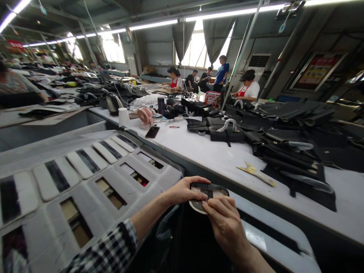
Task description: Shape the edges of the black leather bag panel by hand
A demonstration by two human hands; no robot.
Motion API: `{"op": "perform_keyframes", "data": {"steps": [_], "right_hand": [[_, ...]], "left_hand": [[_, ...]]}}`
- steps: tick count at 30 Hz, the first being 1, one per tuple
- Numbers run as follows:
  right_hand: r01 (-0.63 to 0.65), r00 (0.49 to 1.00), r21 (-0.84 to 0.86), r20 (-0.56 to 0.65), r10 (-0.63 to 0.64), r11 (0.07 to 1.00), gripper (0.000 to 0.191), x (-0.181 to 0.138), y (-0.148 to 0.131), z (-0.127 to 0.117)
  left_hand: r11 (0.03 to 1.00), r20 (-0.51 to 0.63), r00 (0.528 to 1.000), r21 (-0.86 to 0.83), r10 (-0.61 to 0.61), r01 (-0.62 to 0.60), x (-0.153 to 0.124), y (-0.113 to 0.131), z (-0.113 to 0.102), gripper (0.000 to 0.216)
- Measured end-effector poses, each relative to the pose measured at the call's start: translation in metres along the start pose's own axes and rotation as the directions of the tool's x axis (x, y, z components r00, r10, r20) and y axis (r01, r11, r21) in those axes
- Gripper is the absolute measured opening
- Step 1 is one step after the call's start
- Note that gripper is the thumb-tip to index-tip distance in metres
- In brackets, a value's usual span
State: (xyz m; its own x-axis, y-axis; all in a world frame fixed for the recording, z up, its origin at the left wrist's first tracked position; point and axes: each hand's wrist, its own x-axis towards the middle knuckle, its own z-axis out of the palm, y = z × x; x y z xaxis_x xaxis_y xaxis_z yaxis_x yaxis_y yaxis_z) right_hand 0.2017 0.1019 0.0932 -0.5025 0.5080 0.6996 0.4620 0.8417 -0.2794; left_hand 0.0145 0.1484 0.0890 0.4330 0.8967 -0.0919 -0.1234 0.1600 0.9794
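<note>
Between my two hands is a small dark panel (209, 193) with rounded corners and a pale lower edge; its exact kind does not show. My left hand (187, 189) grips its left side, thumb on the face and index finger along the top edge. My right hand (226, 222) is closed on the lower right part, fingers bent and thumb pressed against the face. Part of the panel is hidden behind the fingers. To the left, several white panels with black stripes (57, 176) lie in a row on a pale padded board (108, 212) with rectangular cutouts.
A white worktable (176, 142) runs beyond my hands. On it are yellow-handled pliers (256, 173), a phone (152, 132), a pink fan (145, 115), a kettle (113, 103), a white cup (123, 116) and black bag pieces (292, 155). Several people sit or stand farther back.
</note>
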Motion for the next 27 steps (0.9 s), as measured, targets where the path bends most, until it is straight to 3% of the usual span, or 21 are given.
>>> {"op": "perform_keyframes", "data": {"steps": [5,10,15,22,27], "right_hand": [[0.110,0.994,-0.048,-0.021,-0.111,0.993,0.035,-0.016,-0.006,-0.005],[0.180,0.983,-0.095,0.002,-0.181,0.979,0.035,-0.025,-0.014,-0.012],[0.247,0.968,-0.126,0.065,-0.240,0.961,0.033,-0.034,-0.021,-0.017],[0.273,0.962,-0.177,0.060,-0.267,0.946,0.034,-0.042,-0.024,-0.025],[0.285,0.958,-0.170,0.084,-0.274,0.943,0.035,-0.081,-0.043,-0.009]], "left_hand": [[0.999,-0.029,1.000,-0.050,0.011,-0.013,-0.002,-0.003,0.014,0.053],[0.995,-0.092,0.991,0.021,0.098,-0.097,-0.005,-0.011,0.022,0.051],[0.989,-0.122,0.984,0.075,0.133,-0.125,-0.006,-0.016,0.024,0.047],[0.987,-0.112,0.981,0.053,0.158,-0.152,0.000,-0.022,0.029,0.048],[0.988,-0.223,0.963,0.070,0.151,-0.138,0.008,-0.032,0.016,0.049]]}}
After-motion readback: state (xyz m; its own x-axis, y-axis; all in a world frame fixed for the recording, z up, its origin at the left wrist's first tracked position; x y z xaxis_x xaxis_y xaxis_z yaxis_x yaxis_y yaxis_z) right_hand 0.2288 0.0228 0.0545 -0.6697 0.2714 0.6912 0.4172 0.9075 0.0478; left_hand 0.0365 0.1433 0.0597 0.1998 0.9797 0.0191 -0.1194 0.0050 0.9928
